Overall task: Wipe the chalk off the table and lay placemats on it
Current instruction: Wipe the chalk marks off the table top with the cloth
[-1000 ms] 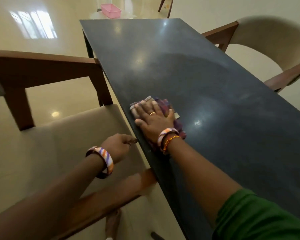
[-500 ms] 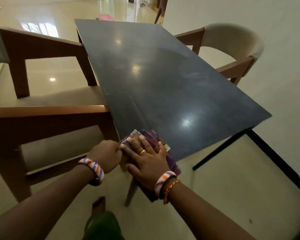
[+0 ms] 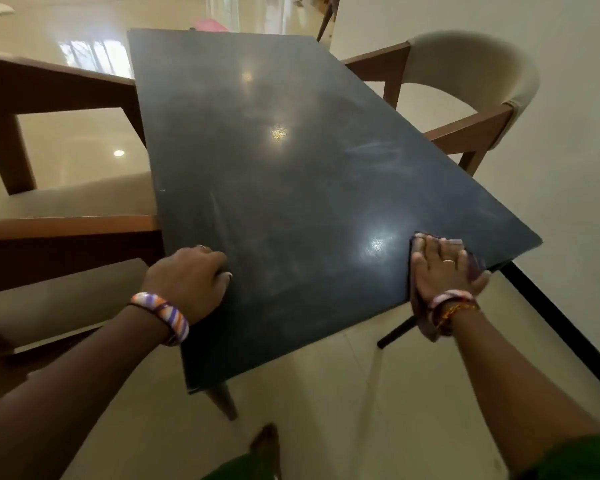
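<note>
At the table's (image 3: 291, 188) near right corner, the right hand (image 3: 444, 271) presses flat, fingers spread, on the cloth (image 3: 421, 313); the left hand (image 3: 187, 278) rests loosely curled near the left edge, holding nothing.

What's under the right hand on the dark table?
A purple patterned cloth lies flat under the right hand, at the near right corner of the dark table. Its edges show around the fingers; the table surface beneath it is covered.

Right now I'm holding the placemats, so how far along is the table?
Still wiping. The right hand presses the cloth flat at the dark tabletop's near right corner; the left hand rests on the near edge. Chalk smears remain toward the right side. No placemats are laid yet.
</note>
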Demonstrator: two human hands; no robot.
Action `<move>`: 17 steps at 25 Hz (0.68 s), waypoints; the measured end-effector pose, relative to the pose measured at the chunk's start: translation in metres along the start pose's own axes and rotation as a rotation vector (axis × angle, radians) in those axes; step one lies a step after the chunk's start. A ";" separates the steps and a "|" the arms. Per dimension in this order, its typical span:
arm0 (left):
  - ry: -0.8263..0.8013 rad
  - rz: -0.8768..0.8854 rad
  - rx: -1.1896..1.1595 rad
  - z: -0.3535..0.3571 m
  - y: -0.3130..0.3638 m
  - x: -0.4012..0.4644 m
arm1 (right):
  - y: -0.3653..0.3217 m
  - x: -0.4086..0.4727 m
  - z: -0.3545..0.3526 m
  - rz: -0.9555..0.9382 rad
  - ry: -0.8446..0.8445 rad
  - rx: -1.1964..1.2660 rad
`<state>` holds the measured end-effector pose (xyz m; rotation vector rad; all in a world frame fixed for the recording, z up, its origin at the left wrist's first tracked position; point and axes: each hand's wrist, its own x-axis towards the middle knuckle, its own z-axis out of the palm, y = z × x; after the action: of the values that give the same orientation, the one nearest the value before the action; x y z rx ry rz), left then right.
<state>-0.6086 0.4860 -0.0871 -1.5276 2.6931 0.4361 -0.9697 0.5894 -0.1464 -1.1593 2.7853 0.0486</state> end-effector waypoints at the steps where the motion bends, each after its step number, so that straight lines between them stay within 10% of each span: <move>1: 0.051 -0.045 -0.025 0.003 -0.002 0.010 | -0.019 -0.005 0.002 -0.063 0.025 -0.047; 8: 0.205 -0.299 -0.083 0.013 -0.009 0.076 | -0.194 -0.052 -0.007 -1.062 -0.183 0.062; 15: 0.202 -0.356 -0.060 0.013 0.043 0.121 | -0.048 0.174 -0.042 -0.069 -0.077 0.176; 17: 0.226 -0.358 -0.063 0.016 0.062 0.136 | -0.047 0.181 -0.048 -0.070 -0.074 0.142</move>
<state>-0.7339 0.4053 -0.1081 -2.1407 2.4884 0.3548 -1.0676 0.4248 -0.1211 -1.1935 2.6342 -0.1093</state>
